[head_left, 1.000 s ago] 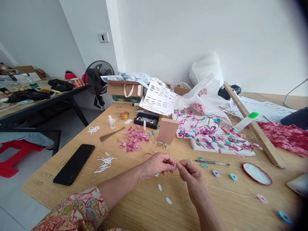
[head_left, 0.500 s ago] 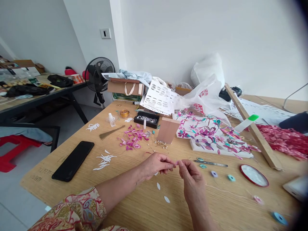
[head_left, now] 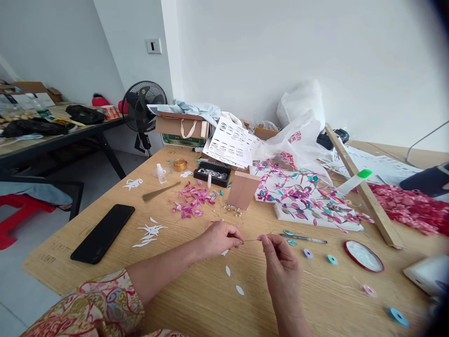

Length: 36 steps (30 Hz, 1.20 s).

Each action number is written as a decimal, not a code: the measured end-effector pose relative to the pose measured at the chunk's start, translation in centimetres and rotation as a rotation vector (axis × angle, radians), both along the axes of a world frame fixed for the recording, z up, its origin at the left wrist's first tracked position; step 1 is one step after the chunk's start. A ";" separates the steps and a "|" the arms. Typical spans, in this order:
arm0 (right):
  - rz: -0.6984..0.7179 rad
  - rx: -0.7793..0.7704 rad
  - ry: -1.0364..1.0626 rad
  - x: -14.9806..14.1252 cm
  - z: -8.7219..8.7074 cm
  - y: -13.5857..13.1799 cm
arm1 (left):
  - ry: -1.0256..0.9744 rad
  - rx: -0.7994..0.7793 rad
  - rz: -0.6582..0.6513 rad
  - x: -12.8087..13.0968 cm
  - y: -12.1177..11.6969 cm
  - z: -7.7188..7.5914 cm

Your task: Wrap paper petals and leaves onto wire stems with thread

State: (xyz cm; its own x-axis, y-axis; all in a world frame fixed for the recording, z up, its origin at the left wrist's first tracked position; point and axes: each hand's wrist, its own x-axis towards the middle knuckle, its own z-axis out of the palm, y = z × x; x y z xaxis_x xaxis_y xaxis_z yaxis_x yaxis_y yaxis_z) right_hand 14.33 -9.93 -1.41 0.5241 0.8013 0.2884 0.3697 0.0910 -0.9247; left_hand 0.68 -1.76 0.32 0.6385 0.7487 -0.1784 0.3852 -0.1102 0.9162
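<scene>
My left hand (head_left: 220,239) pinches one end of a thin brown wire (head_left: 250,240) that stretches across the gap between my hands. At its other end, a small pink petal (head_left: 260,238) shows in the pinched fingertips of my right hand (head_left: 283,262). A fine pink thread (head_left: 326,279) runs over the table from near my right hand towards a pink spool (head_left: 369,290). Below my left hand lie white leaf-shaped paper pieces (head_left: 239,290). Just beyond my right hand are a pen (head_left: 308,239) and small teal petals (head_left: 292,242).
Pink petals (head_left: 191,201), pearl-headed stamens (head_left: 234,211) and a wooden block (head_left: 243,191) stand beyond my hands. A black phone (head_left: 103,233) lies left. Finished-looking flowers (head_left: 298,196) rest on white foam. Right are thread spools (head_left: 332,259), a red-rimmed round dish (head_left: 364,255) and a wooden bar (head_left: 368,201).
My left hand has drawn away to the left from my right hand. The wire between them now shows as a longer stretch. The view has shifted slightly.
</scene>
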 end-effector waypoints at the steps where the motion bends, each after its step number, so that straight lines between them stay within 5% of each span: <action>1: -0.012 0.003 -0.008 0.0 0.0 0.0 | 0.019 0.066 -0.015 0.0 0.0 0.1; 5: -0.030 0.009 0.026 0.1 0.2 -0.1 | 0.044 0.238 -0.062 -0.3 0.1 0.4; 9: -0.032 0.011 0.135 0.1 0.6 -0.1 | 0.040 0.208 -0.101 -1.1 0.9 0.6; 15: -0.001 0.046 0.320 0.2 0.4 0.0 | -0.059 0.184 0.127 -1.6 1.4 2.4; 19: 0.018 0.060 0.362 0.2 -0.1 0.1 | -0.149 0.127 0.098 -0.3 -0.4 3.5; 24: 0.040 0.081 0.273 0.0 0.0 -0.1 | -0.233 -0.040 -0.038 1.5 -1.5 2.6; 29: 0.036 0.078 0.251 0.0 0.0 -0.1 | -0.339 -0.289 -0.008 2.2 -1.2 1.4; 36: 0.055 0.027 0.248 -0.1 -0.4 0.5 | -0.367 -0.288 0.095 2.1 -1.3 1.5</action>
State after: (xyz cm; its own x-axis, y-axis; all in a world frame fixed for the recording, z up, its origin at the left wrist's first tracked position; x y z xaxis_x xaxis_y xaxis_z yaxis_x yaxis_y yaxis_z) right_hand 14.27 -9.47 -1.82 0.5371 0.8245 0.1781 0.1252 0.1309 -0.9835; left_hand 2.80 -3.09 1.82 0.6290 0.7602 -0.1627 0.0261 0.1885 0.9817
